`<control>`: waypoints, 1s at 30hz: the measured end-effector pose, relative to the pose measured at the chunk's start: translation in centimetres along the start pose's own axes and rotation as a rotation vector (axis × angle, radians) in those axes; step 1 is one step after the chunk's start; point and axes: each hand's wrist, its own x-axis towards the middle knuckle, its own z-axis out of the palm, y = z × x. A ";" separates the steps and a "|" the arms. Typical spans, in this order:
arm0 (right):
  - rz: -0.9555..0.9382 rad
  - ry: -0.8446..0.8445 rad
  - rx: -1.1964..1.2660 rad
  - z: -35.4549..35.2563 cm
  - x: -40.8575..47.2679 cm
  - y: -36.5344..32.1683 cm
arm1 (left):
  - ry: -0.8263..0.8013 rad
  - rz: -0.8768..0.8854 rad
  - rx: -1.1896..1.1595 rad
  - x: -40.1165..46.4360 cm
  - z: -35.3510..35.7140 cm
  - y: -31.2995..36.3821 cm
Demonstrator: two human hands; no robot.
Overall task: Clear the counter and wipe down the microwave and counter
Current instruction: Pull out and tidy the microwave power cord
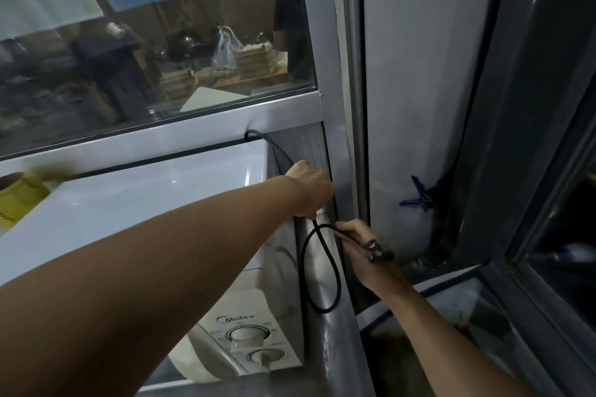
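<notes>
A white microwave [154, 203] sits in a corner below a glass window [145, 51] in a grey metal frame, with a white panel and a blue clamp [419, 195] to the right. The desk under it is mostly hidden by the arms, and a yellow roll [16, 200] on the microwave's top is blurred. At the microwave's right rear corner the left hand [311, 188] grasps the black power cord [319, 271], while the right hand [361, 248] pinches the cord's looped end (its plug is hard to make out).
</notes>
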 end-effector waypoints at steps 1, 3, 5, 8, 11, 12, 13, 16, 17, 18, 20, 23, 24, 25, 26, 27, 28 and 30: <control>-0.041 -0.021 -0.016 0.1 -0.2 -0.3 | 0.009 -0.006 -0.022 0.2 0.1 -0.2; -0.137 -0.034 -0.099 0.3 -0.5 -0.6 | -0.006 -0.028 -0.087 0.4 0.5 -0.4; -0.147 -0.051 -0.121 0.6 -0.5 -0.6 | -0.047 -0.046 -0.141 0.5 0.8 -0.3; 0.008 -0.133 0.000 0.6 -0.4 -1.0 | -0.089 -0.042 -0.167 0.3 0.9 -0.2; 0.080 -0.256 -0.036 -0.2 -0.5 -1.1 | -0.117 -0.024 -0.165 0.0 0.7 -0.2; 0.091 -0.301 -0.047 -0.4 -0.7 -1.1 | -0.133 -0.012 -0.151 -0.2 0.6 -0.1; 0.109 -0.339 -0.029 -0.5 -0.9 -1.0 | -0.150 0.003 -0.131 -0.3 0.6 0.0; 0.150 -0.348 -0.046 -0.2 -2.1 -0.8 | -0.165 0.049 -0.077 -0.4 0.8 0.3; 0.160 -0.333 -0.075 0.1 -2.6 -0.7 | -0.165 0.059 -0.072 -0.4 0.7 0.3; 0.180 -0.315 -0.087 0.4 -3.0 -0.5 | -0.166 0.063 -0.071 -0.5 0.7 0.2; 0.224 -0.283 -0.080 1.1 -3.6 -0.2 | -0.177 0.061 -0.066 -0.4 0.8 0.2; 0.255 -0.260 -0.087 2.1 -3.9 0.2 | -0.196 0.054 -0.062 -0.3 1.2 0.3; 0.256 -0.246 -0.117 2.5 -3.9 0.3 | -0.202 0.051 -0.074 -0.2 1.5 0.3; 0.257 -0.229 -0.154 2.7 -3.9 0.5 | -0.202 0.048 -0.091 0.0 1.7 0.3; 0.262 -0.208 -0.189 2.8 -3.8 0.7 | -0.195 0.048 -0.103 0.1 1.8 0.3; 0.276 -0.186 -0.209 2.7 -3.7 1.0 | -0.184 0.051 -0.112 0.3 1.9 0.4; 0.296 -0.166 -0.219 2.5 -3.5 1.3 | -0.179 0.060 -0.118 0.5 1.9 0.4; 0.346 -0.144 -0.239 2.1 -3.4 2.0 | -0.200 0.094 -0.113 0.8 1.6 0.6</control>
